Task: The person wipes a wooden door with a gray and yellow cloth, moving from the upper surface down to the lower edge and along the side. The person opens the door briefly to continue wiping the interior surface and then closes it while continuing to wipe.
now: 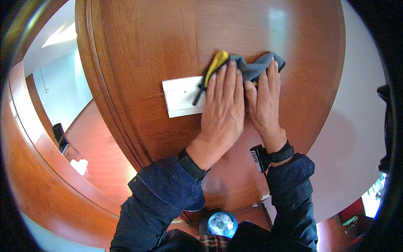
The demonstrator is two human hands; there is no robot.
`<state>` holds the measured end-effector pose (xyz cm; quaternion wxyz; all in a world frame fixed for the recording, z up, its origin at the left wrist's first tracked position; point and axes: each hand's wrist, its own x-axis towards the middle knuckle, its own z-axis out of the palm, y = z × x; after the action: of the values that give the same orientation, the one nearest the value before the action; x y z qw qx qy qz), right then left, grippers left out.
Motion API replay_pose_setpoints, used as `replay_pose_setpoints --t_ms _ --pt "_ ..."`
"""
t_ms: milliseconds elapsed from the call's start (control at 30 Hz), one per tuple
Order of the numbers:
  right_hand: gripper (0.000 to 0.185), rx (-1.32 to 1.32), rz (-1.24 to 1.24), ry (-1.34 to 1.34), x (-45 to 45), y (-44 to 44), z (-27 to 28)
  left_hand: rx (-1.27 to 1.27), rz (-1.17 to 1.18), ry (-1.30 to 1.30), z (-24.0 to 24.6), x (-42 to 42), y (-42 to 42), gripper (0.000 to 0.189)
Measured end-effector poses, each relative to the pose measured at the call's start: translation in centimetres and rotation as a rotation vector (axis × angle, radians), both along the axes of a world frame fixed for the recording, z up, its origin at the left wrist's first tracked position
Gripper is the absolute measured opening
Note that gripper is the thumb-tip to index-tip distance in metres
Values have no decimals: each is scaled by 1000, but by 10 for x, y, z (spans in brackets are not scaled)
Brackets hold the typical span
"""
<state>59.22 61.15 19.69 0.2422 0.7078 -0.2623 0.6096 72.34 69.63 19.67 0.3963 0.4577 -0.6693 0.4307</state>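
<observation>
Both my hands press a grey cloth (248,67) with a yellow side and black edging against a brown wood panel (157,47). My left hand (223,97) lies with its fingers stretched along the cloth's left part, where the yellow folds out and a dark strip hangs down. On the right part rests my right hand (267,91), fingers pointing up and thumb out towards the left. A white switch plate (184,97) is fixed to the panel, its right end hidden behind my left hand and the cloth. The cloth's yellow part is blurred.
A doorway on the left opens onto a room with a red-brown floor (97,138) and a dark chair (59,135). Below my arms stands a bin (222,223) with a blue rim and a plastic liner. A pale wall (349,132) borders the panel on the right.
</observation>
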Motion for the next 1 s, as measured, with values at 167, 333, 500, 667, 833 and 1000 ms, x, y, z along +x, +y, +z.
replay_pose_setpoints --t_ms 167,333,500,667,833,1000 --pt "64 1 39 61 4 22 -7 94 101 -44 19 10 21 75" --pt "63 -39 159 108 29 39 9 78 127 -12 31 49 61 87" --pt "62 -63 214 141 59 59 11 101 214 52 12 82 96 93" --pt "70 32 186 194 57 72 -26 164 156 123 -37 90 102 101" --pt "71 166 187 253 51 76 -76 172 135 225 -94 91 96 96" --pt "72 149 196 235 50 78 -105 281 205 187 -127 83 94 87"
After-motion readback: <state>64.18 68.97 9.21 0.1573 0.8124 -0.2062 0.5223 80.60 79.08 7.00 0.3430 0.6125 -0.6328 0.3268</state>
